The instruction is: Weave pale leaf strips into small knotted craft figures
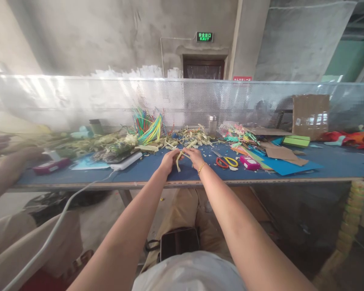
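Note:
My left hand (169,160) and my right hand (194,157) meet above the front of the blue tabletop, fingertips close together. Both are closed on a thin, pale yellow strip (178,163), and one end of it hangs down between them; its material is hard to make out. Scissors (227,162) with red and yellow handles lie to the right of my right hand. Beyond them is a small magenta box (249,163). Behind my hands lies a heap of similar pale strips and scraps (194,136).
A bundle of coloured pipe-like stems (148,126) stands behind to the left. A white power strip (126,161) trails its cable over the table's edge. Blue sheets (293,165) and cardboard lie right. At far left is another person's arm (10,169). A bottle (212,126) stands behind.

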Available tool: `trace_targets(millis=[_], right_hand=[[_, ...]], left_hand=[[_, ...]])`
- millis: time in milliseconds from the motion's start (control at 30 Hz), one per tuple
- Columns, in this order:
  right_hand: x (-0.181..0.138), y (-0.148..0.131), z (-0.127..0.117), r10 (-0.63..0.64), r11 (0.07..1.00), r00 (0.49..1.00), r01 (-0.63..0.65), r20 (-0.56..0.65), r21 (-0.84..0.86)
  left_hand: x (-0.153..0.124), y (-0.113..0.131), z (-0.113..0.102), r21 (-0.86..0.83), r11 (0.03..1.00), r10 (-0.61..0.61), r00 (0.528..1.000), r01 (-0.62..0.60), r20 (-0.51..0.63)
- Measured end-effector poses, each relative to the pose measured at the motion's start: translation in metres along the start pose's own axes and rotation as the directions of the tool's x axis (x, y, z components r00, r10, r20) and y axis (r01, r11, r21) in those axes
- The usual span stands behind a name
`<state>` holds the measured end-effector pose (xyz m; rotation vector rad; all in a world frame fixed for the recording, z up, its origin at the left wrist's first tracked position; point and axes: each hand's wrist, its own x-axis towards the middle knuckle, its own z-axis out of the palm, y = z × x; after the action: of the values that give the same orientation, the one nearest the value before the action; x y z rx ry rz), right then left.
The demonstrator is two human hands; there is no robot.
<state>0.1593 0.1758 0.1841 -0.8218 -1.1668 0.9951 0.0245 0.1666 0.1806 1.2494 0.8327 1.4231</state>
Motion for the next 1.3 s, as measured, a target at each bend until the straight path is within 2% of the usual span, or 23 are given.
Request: trace_targets(millis=[100,233,500,733,833,900,967,1033,1100,1167,1233,1300], right_hand=[[0.0,0.0,-0.001,-0.006,1.0,0.998,0.005,0.061,0.008],[-0.001,0.0,0.001,0.017,0.999,0.995,-0.02,0.098,0.027],[0.003,0.004,0.001,-0.007,0.998,0.998,0.011,-0.07,0.064],[0.008,0.006,-0.001,-0.062,0.997,0.998,0.062,-0.018,0.052],[0.008,0.005,-0.002,-0.094,0.995,0.991,0.096,-0.096,0.019],[0.007,0.003,-0.004,-0.13,0.991,0.971,0.125,-0.203,-0.038],[0.006,0.0,-0.007,-0.174,0.981,0.927,0.134,-0.334,-0.141],[0.004,-0.002,-0.009,-0.207,0.962,0.898,0.116,-0.387,-0.247],[0.001,-0.003,-0.006,-0.192,0.959,0.939,0.118,-0.284,-0.258],[-0.004,-0.003,0.001,-0.146,0.977,0.988,0.136,-0.054,-0.163],[-0.009,-0.002,0.01,-0.127,0.984,0.979,0.145,0.159,-0.105],[-0.014,-0.001,0.016,-0.12,0.984,0.954,0.151,0.276,-0.095]], left_hand=[[0.001,-0.002,-0.001,0.072,0.997,0.031,0.999,-0.029,-0.034],[0.001,-0.003,-0.001,0.143,0.988,0.06,0.998,-0.056,-0.024],[-0.005,0.0,0.011,0.182,0.983,0.039,0.999,-0.032,-0.037],[-0.011,0.003,0.006,0.106,0.992,0.058,0.997,-0.064,0.055],[-0.012,0.004,0.004,0.026,0.998,0.055,0.996,-0.057,0.069],[-0.012,0.004,0.005,-0.016,0.998,0.068,0.997,-0.067,0.045],[-0.011,0.004,0.005,-0.066,0.991,0.117,0.993,-0.119,-0.029],[-0.009,0.004,0.004,-0.101,0.975,0.187,0.975,-0.2,-0.122],[-0.006,0.005,0.003,-0.106,0.954,0.257,0.948,-0.28,-0.19],[-0.004,0.004,0.002,-0.099,0.935,0.313,0.923,-0.341,-0.223],[-0.002,0.003,0.0,-0.09,0.923,0.346,0.909,-0.374,-0.233],[-0.001,0.002,-0.001,-0.078,0.924,0.348,0.909,-0.374,-0.228]])
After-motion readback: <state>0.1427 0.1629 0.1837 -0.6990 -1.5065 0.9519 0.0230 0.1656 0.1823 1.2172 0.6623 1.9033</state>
